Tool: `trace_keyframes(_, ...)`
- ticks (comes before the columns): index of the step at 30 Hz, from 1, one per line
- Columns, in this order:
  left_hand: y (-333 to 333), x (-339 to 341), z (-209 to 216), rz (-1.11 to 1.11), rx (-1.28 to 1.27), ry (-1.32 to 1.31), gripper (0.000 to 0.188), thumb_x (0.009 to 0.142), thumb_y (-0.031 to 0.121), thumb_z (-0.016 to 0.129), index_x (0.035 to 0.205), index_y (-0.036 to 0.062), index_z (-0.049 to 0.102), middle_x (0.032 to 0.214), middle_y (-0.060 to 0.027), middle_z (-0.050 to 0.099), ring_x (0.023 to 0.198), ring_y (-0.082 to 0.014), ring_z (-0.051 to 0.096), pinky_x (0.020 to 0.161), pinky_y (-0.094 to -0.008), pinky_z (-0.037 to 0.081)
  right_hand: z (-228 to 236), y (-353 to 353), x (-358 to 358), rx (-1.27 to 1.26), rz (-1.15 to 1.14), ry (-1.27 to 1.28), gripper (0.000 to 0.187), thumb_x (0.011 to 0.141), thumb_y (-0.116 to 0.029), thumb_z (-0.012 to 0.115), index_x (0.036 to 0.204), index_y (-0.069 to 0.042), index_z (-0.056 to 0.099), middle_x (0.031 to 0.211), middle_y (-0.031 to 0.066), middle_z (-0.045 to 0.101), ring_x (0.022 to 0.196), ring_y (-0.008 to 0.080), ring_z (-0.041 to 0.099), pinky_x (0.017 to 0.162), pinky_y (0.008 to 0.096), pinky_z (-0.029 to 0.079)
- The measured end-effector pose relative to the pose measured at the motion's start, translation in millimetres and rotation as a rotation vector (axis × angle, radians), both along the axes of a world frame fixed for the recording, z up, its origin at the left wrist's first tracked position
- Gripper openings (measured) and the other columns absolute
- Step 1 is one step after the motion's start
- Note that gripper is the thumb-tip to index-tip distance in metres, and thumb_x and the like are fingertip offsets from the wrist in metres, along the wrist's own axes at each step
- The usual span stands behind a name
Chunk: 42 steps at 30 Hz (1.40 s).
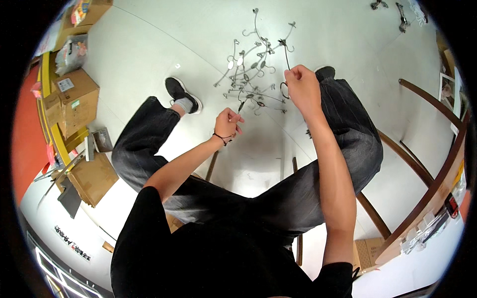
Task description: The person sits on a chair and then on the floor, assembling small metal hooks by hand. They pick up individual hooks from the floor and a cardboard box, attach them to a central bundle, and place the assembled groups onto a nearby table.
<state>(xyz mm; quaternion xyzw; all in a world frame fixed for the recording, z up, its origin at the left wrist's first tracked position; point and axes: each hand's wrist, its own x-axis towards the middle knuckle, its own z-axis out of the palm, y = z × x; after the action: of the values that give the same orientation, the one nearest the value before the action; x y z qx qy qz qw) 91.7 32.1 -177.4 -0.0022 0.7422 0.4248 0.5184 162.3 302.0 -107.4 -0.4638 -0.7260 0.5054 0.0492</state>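
My right hand (302,90) is closed around a dark metal clip hanger (286,55), whose thin bar rises from my fingers to a clip at its far end. A round loop of dark wire (283,90) shows beside that hand. Lower and to the left, my left hand (228,124) has its fingers curled, with a dark slim hanger part (241,106) standing out past the fingertips. How it is gripped is partly hidden. Beyond both hands, several similar hangers (246,77) with hooks and clips lie tangled on the pale floor (164,49).
My shoes (182,94) flank the hangers. Cardboard boxes (79,102) and a yellow-edged shelf (59,144) stand at the left. A curved brown wooden frame (432,102) is at the right. More dark metal pieces (402,19) lie at the far right.
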Motion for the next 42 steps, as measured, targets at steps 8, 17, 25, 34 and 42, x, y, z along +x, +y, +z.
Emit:
trace_keyframes(8,21.7,-41.6,146.4,0.175,0.326,0.297,0.014,0.1,0.008,0.056,0.091,0.0,0.049,0.091,-0.0146,0.071,0.048,-0.0126,0.058,0.034,-0.0216,0.035,54.6,-20.1,-29.1,-0.762,-0.092,0.248,0.021,0.102,-0.014,0.044,0.102,0.006,0.048,0.094,0.0229,0.065,0.085,0.0342,0.073,0.071,0.0354,0.063)
trace_keyframes(17,60.8,-30.0,166.7,0.161,0.404,0.665,0.013,0.095,0.005,0.065,0.087,0.001,0.055,0.081,-0.0046,0.067,0.067,-0.0072,0.054,0.06,-0.0227,0.043,100.0,-58.1,-66.1,-1.102,-0.188,0.653,0.029,0.107,-0.025,0.032,0.112,0.002,0.039,0.11,0.031,0.065,0.096,0.0396,0.07,0.079,0.0433,0.061)
trace_keyframes(25,36.4,-83.9,182.3,-0.15,0.238,0.815,0.023,0.099,0.017,0.06,0.092,-0.0038,0.068,0.089,-0.0117,0.07,0.09,-0.0164,0.064,0.081,-0.0296,0.05,83.5,-69.1,-75.3,-0.933,-0.177,0.545,0.023,0.099,-0.018,0.052,0.115,-0.005,0.042,0.067,0.0025,0.048,0.053,0.0133,0.045,0.056,0.0341,0.048)
trace_keyframes(34,42.2,-173.5,110.5,-0.549,0.12,1.286,0.045,0.091,0.021,0.068,0.128,0.0017,0.053,0.114,-0.0217,0.066,0.106,-0.0365,0.063,0.112,-0.0561,0.032,101.8,-66.0,-71.2,-1.192,0.198,0.717,0.042,0.098,-0.013,0.053,0.135,-0.006,0.032,0.071,0.0043,0.048,0.058,0.0151,0.045,0.067,0.0387,0.049)
trace_keyframes(42,65.6,-185.0,127.0,-0.472,0.148,0.989,0.019,0.092,0.004,0.06,0.11,-0.0029,0.063,0.082,-0.0188,0.07,0.074,-0.0346,0.067,0.078,-0.0367,0.054,113.9,-54.7,-75.2,-1.202,0.35,0.664,0.054,0.097,-0.016,0.055,0.145,-0.007,0.03,0.07,0.0026,0.045,0.056,0.0124,0.042,0.062,0.0354,0.048)
